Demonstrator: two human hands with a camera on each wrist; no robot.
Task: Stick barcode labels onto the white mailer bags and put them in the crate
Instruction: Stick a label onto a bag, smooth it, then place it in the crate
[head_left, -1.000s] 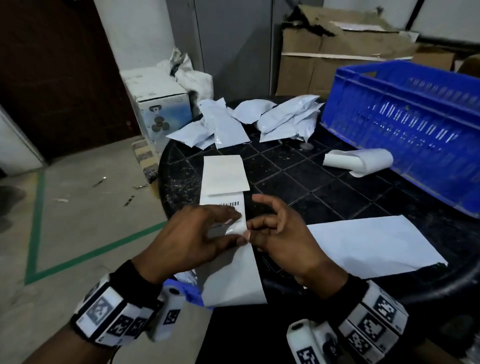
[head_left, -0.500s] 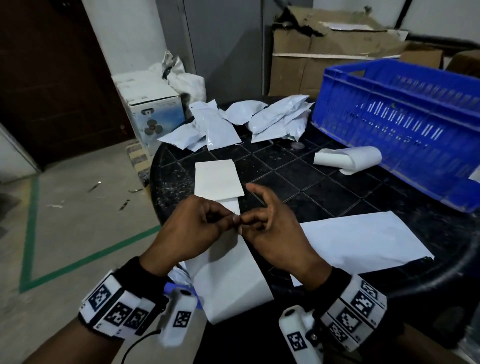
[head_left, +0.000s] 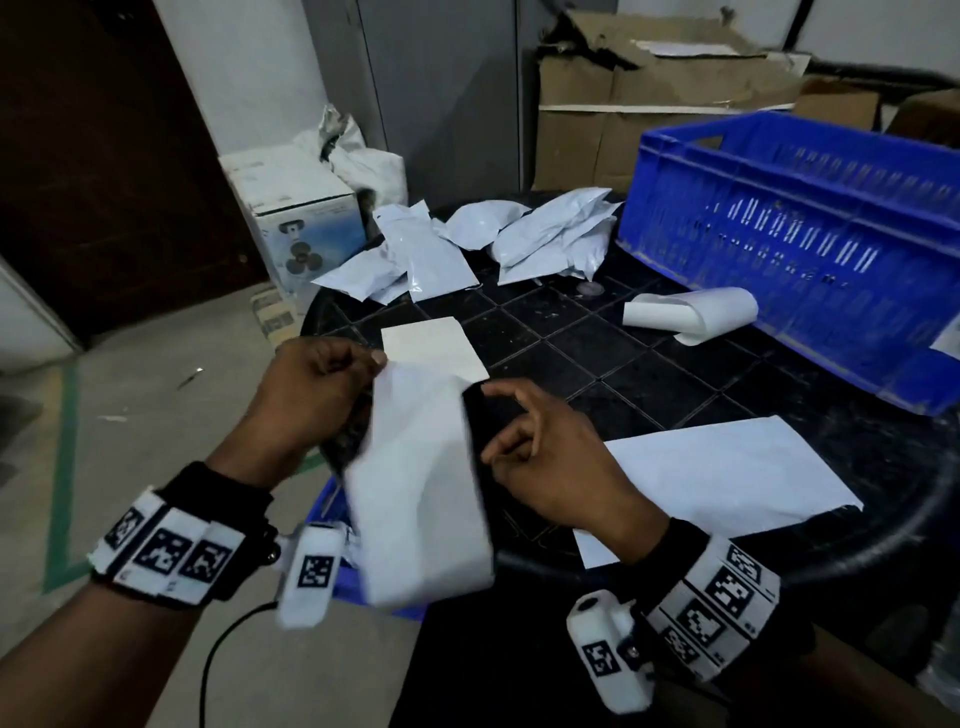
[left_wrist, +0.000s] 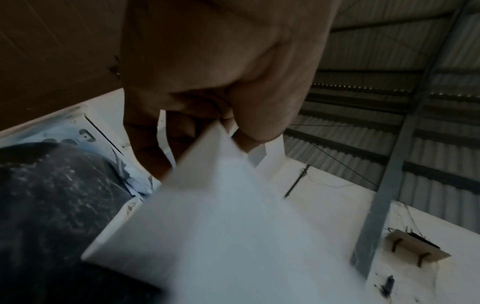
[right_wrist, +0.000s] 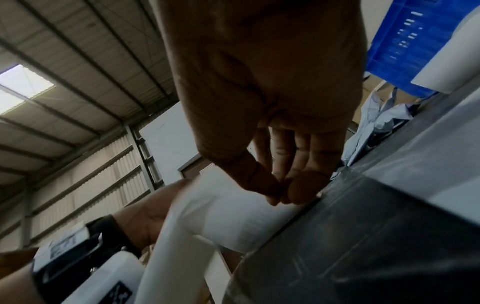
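My left hand (head_left: 376, 364) pinches the top end of a white label strip (head_left: 415, 478), lifted off the black table (head_left: 675, 374); the strip hangs down past the near rim. The left wrist view shows those fingers (left_wrist: 241, 127) closed on the strip (left_wrist: 221, 205). My right hand (head_left: 496, 441) is curled at the strip's right edge. In the right wrist view my right hand (right_wrist: 281, 195) has thumb and fingertips pinched together against the strip (right_wrist: 228, 216); no barcode label shows. A flat white mailer bag (head_left: 727, 467) lies to the right. The blue crate (head_left: 779, 218) stands at the back right.
A pile of white mailer bags (head_left: 550, 234) lies at the table's far side. A blank white sheet (head_left: 431, 345) sits beyond my hands, and a curled paper roll (head_left: 691, 312) lies beside the crate. Cardboard boxes (head_left: 649, 104) stand behind; a fan box (head_left: 296, 218) is on the floor.
My left hand has lifted the strip's end up and to the left off the table. The printed barcode seen a second ago is out of sight. My right hand stayed at the strip's edge.
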